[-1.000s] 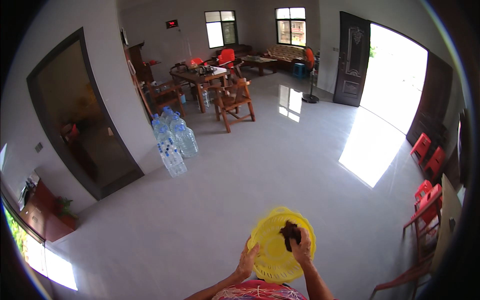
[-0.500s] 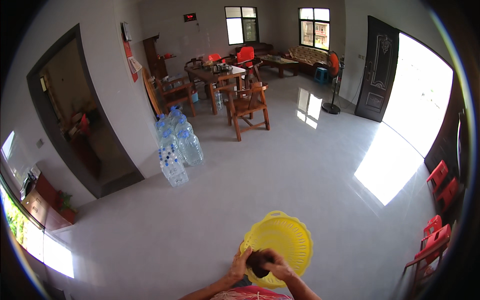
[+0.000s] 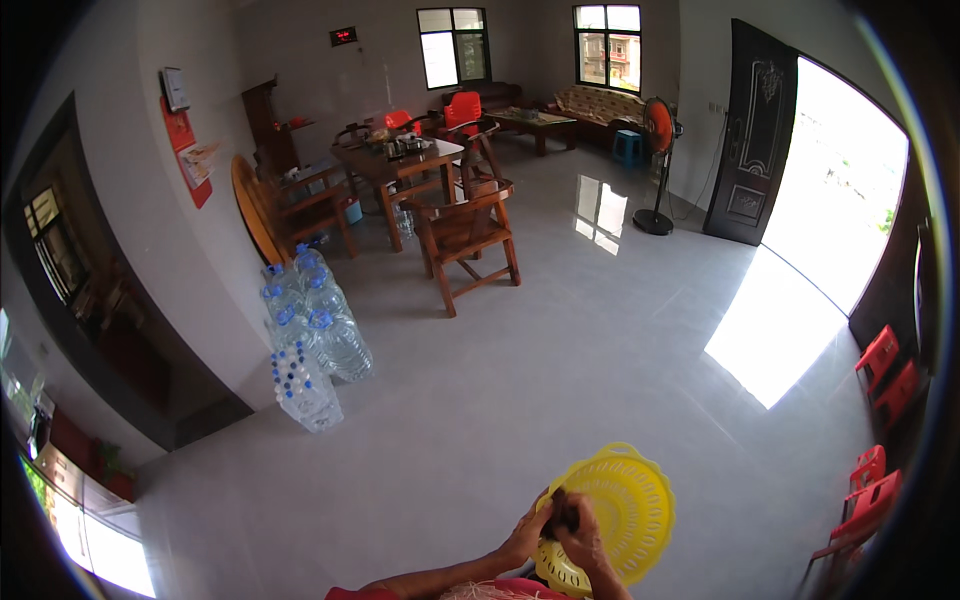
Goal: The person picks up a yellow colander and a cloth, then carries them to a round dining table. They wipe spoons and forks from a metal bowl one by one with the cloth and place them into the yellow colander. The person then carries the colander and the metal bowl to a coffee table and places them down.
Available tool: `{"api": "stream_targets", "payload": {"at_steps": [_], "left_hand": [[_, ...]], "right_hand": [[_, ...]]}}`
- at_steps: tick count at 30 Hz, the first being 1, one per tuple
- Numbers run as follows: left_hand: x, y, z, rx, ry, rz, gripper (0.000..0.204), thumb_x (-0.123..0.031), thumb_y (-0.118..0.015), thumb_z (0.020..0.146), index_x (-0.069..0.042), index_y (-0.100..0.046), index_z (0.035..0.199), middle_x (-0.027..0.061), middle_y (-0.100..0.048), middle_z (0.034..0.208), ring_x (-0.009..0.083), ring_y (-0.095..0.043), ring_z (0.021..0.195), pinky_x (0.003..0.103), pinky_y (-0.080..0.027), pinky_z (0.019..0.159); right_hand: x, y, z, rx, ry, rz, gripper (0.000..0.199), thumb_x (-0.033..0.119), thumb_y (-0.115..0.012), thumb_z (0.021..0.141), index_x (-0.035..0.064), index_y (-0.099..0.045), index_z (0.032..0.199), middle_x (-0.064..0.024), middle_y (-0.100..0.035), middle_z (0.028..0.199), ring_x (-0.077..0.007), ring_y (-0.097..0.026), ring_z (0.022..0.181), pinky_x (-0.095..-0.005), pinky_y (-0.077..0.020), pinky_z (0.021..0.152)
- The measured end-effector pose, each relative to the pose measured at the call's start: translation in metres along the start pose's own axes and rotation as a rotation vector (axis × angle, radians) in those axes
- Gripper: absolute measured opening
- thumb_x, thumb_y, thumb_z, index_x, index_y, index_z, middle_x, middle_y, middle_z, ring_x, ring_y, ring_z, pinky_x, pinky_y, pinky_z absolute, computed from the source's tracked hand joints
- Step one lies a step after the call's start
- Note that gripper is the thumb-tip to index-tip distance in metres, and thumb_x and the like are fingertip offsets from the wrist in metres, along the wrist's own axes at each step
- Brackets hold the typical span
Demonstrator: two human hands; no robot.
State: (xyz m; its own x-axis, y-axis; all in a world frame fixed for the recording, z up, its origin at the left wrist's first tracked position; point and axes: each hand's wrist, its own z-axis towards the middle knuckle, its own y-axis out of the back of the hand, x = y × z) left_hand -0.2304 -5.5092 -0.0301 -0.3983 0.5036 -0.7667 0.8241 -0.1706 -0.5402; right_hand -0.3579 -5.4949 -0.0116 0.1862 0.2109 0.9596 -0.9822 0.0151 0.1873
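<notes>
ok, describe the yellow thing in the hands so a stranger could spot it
Start from the wide grey tiled floor, then drop to the picture's bottom edge, where both hands meet. Behind them is the yellow basket: round, perforated plastic, the only yellow thing there, unlike the red chairs nearby.

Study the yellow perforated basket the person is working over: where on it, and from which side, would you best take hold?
Grip the yellow basket at its rolled outer rim on the far right edge, coming from the right. Probably best, because that rim is bare, while both hands, the left hand and right hand, crowd the near-left edge around a small dark object.
</notes>
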Motion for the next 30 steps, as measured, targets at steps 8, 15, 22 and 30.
{"api": "stream_targets", "payload": {"at_steps": [8, 15, 22, 30], "left_hand": [[-0.081, -0.040, 0.190, 0.013, -0.155, 0.025, 0.053, -0.030, -0.044, 0.095, -0.006, -0.025, 0.138, 0.0067, -0.047, 0.123, 0.0122, -0.045, 0.111, 0.027, -0.038, 0.094], [-0.139, -0.045, 0.333, -0.111, -0.069, -0.108, 0.057, -0.029, -0.049, 0.093, -0.006, -0.024, 0.139, 0.0065, -0.049, 0.121, 0.0138, -0.047, 0.107, 0.029, -0.039, 0.092], [-0.214, -0.062, 0.500, -0.167, -0.272, 0.107, 0.054, -0.026, -0.049, 0.092, -0.006, -0.028, 0.137, 0.0059, -0.049, 0.118, 0.0131, -0.045, 0.108, 0.028, -0.036, 0.094], [-0.287, -0.072, 0.701, 0.041, -0.152, 0.056, 0.055, -0.022, -0.050, 0.093, -0.009, -0.024, 0.140, 0.0057, -0.044, 0.127, 0.0128, -0.042, 0.114, 0.027, -0.034, 0.096]], "right_hand": [[-0.040, 0.118, 0.152, 0.466, -0.096, -0.328, 0.032, 0.009, -0.059, 0.069, 0.0094, -0.055, 0.101, -0.0156, -0.054, 0.095, -0.0344, -0.057, 0.086, -0.0415, -0.0466, 0.074], [-0.093, 0.195, 0.369, -0.128, 0.103, -0.709, 0.042, -0.004, -0.053, 0.066, 0.0078, -0.050, 0.107, -0.0184, -0.048, 0.099, -0.0384, -0.050, 0.092, -0.0450, -0.0441, 0.071], [-0.133, 0.173, 0.557, 0.114, 0.141, -0.476, 0.042, 0.004, -0.060, 0.068, 0.0097, -0.051, 0.108, -0.0181, -0.050, 0.102, -0.0397, -0.052, 0.091, -0.0451, -0.0455, 0.075], [-0.175, 0.257, 0.676, 0.550, -0.101, -0.345, 0.041, 0.011, -0.061, 0.069, 0.0092, -0.051, 0.109, -0.0174, -0.053, 0.099, -0.0351, -0.054, 0.093, -0.0427, -0.0451, 0.077]]}}
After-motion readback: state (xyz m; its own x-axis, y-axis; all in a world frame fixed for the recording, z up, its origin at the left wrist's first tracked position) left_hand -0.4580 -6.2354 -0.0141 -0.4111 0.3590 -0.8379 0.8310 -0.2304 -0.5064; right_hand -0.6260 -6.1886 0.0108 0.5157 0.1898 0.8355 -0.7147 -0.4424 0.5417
